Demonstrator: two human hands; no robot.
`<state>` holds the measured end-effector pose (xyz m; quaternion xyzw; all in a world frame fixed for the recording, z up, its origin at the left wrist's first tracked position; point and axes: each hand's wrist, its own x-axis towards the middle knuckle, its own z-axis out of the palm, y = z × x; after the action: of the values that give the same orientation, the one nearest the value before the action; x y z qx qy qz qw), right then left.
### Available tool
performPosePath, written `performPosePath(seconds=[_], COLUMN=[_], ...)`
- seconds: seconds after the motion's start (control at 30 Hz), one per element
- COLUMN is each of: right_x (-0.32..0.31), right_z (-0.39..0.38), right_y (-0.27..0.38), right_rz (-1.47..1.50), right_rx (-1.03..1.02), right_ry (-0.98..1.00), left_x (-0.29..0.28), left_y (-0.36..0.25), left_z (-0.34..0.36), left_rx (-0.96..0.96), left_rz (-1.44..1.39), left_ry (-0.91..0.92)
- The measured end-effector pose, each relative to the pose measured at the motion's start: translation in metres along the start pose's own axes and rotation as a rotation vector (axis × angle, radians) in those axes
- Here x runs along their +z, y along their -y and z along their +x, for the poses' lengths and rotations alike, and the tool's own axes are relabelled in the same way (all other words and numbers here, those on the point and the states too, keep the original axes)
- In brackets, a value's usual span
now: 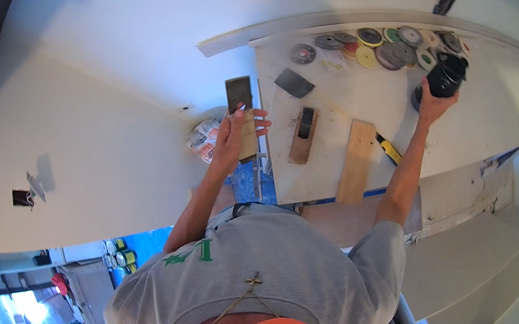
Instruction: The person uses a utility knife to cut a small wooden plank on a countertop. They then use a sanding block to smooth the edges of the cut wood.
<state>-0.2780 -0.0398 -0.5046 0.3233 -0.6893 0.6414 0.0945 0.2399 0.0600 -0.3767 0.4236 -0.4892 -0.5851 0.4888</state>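
My left hand point(236, 135) is closed around a long flat block point(238, 92) with a dark upper face and a tan lower part, held over the table's left edge. Out at the table's far right, my right hand point(437, 107) grips a black cylindrical object point(447, 75) with a wider top; its exact kind is unclear. Between the hands lie a wooden hand plane point(300, 149), a light wooden board point(356, 163) and a yellow and black utility knife point(390, 151). A dark sheet of sandpaper point(295, 83) rests nearer the back left.
Several round abrasive discs point(390, 53) are piled along the table's back edge. A long pale strip point(361, 21) runs behind them. Beside the table's left edge sits a white plastic bag point(204, 139). Several cans point(119, 254) stand on the floor at lower left.
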Motion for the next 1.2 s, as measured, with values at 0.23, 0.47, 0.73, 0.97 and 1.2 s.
performPosePath(seconds=[0.23, 0.47, 0.73, 0.97, 1.2], right_x=[-0.016, -0.013, 0.018, 0.023, 0.022], right_z=[-0.006, -0.117, -0.166, -0.113, -0.077], right_y=[0.005, 0.169, 0.35, 0.394, 0.438], right_rz=[-0.285, 0.493, 1.249, 1.192, 1.155], right_rx=[-0.039, -0.035, 0.369, 0.046, -0.093], right_ry=[0.002, 0.118, 0.888, 0.607, 0.785], left_x=[0.024, 0.033, 0.056, 0.062, 0.052], left_y=[-0.049, -0.061, -0.09, -0.195, -0.321], left_z=[0.032, 0.055, 0.073, 0.072, 0.085], left_rx=[0.109, 0.194, 0.689, 1.396, 1.923], left_rz=[-0.003, -0.038, 0.63, 0.808, 1.412], left_ry=[0.13, 0.258, 0.155, -0.207, -0.561])
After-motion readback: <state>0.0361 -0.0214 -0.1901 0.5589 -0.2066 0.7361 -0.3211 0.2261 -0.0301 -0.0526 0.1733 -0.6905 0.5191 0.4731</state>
